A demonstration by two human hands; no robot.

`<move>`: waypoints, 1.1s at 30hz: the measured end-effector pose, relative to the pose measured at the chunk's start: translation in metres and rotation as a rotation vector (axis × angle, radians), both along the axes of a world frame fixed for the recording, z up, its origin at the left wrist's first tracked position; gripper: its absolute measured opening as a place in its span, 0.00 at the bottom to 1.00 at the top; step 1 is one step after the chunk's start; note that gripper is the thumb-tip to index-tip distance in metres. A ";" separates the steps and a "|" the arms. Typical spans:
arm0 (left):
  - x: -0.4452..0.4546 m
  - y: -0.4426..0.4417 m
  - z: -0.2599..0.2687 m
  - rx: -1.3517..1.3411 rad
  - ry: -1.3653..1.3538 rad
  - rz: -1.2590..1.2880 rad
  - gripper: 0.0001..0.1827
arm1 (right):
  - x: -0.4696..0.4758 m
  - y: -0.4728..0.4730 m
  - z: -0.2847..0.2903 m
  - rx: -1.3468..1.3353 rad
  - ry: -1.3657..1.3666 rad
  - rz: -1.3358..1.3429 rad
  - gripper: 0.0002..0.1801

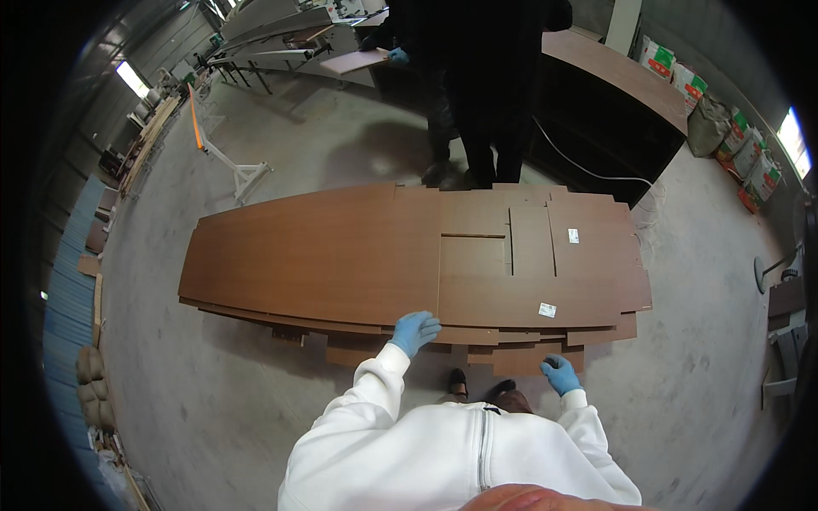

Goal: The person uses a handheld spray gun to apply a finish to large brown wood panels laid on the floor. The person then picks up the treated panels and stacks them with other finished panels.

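Observation:
A broad stack of brown wood-grain panels lies in front of me, with uneven edges jutting out. My left hand, in a blue glove, is at the stack's near edge beside a seam, its fingers extended and nothing visible in them. My right hand, also gloved, is lower and to the right, by the corner of a lower panel. Its fingers are curled; a dark patch shows there, and I cannot tell whether it is an object or shadow. Two white labels, one far and one near, sit on the right-hand panels.
Beyond the stack stands a person in dark clothes; a blue-gloved hand there holds a pale board. A dark-sided bench is at the back right, with a white cable. Filled sacks line the wall. A metal stand is at left.

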State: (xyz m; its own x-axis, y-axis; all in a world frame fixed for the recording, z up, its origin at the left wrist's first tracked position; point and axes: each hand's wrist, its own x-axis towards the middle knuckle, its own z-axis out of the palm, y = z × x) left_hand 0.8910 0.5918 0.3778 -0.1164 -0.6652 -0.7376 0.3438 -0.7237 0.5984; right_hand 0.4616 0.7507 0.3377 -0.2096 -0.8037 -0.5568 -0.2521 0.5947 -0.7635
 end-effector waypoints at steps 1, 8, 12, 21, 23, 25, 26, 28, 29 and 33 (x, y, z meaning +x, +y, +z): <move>-0.001 -0.002 0.002 -0.028 0.006 0.008 0.16 | 0.000 -0.005 0.003 0.020 0.007 -0.009 0.29; -0.003 -0.044 0.023 -0.097 0.030 0.256 0.14 | -0.017 -0.048 0.013 -0.082 -0.067 0.049 0.26; 0.036 -0.120 0.023 -0.372 -0.268 0.410 0.24 | -0.009 -0.104 0.010 -0.201 -0.158 0.128 0.23; 0.073 -0.249 -0.002 -0.290 -0.413 0.212 0.53 | 0.052 -0.308 0.006 -0.232 -0.252 -0.268 0.39; 0.047 -0.259 -0.025 -0.375 -0.489 0.135 0.48 | 0.052 -0.347 -0.010 -0.169 -0.171 -0.393 0.42; 0.020 -0.264 -0.051 -0.499 -0.655 0.034 0.45 | 0.044 -0.367 -0.035 -0.112 -0.150 -0.522 0.46; 0.008 -0.264 -0.064 -0.489 -0.786 -0.029 0.42 | 0.036 -0.372 -0.050 -0.061 -0.146 -0.507 0.48; -0.012 -0.255 -0.086 -0.587 -1.012 -0.166 0.41 | 0.020 -0.378 -0.082 -0.031 -0.022 -0.470 0.52; -0.021 -0.250 -0.095 -0.622 -1.100 -0.240 0.40 | 0.017 -0.378 -0.100 -0.055 0.092 -0.444 0.55; -0.045 -0.234 -0.124 -0.701 -1.325 -0.369 0.40 | 0.006 -0.388 -0.150 -0.027 0.216 -0.377 0.59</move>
